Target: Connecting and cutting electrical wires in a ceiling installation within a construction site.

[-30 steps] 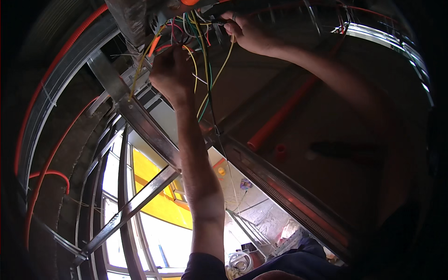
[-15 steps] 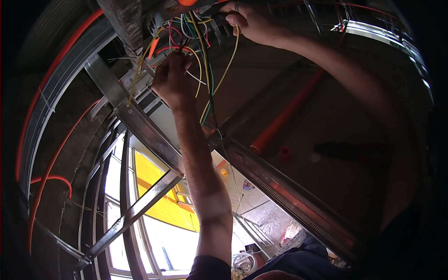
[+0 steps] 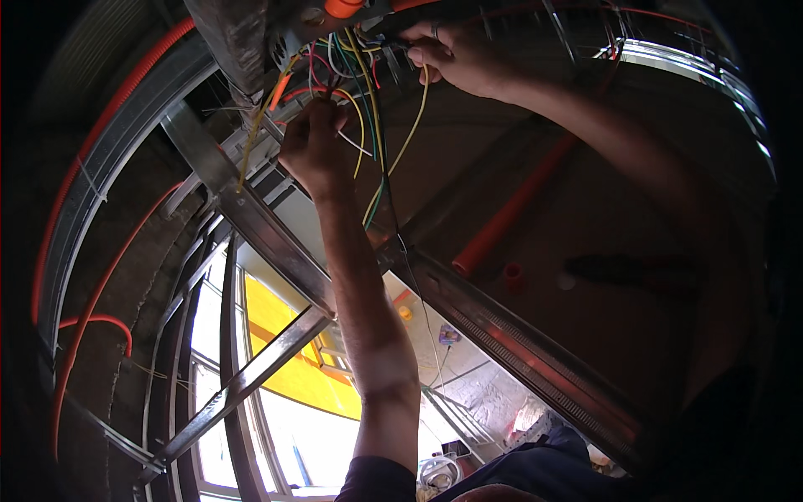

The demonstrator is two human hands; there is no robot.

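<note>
While the wires (image 3: 362,71) gather beneath an orange fitting (image 3: 343,7) at the top of my view, several drop to loose ends, so I judge them partly sorted at most: a white wire (image 3: 355,145) hangs free, a yellow wire (image 3: 424,92) trails below my right hand (image 3: 460,63), and I can make out no finished join. My left hand (image 3: 309,152) has its fingertips pinched together on wires; its knuckles hide which ones. My right fingers curl nearly closed around a slender dark object (image 3: 386,41), too shadowed to identify, and I cannot tell whether they also grip the yellow wire. The upper edge cuts off the fitting.
</note>
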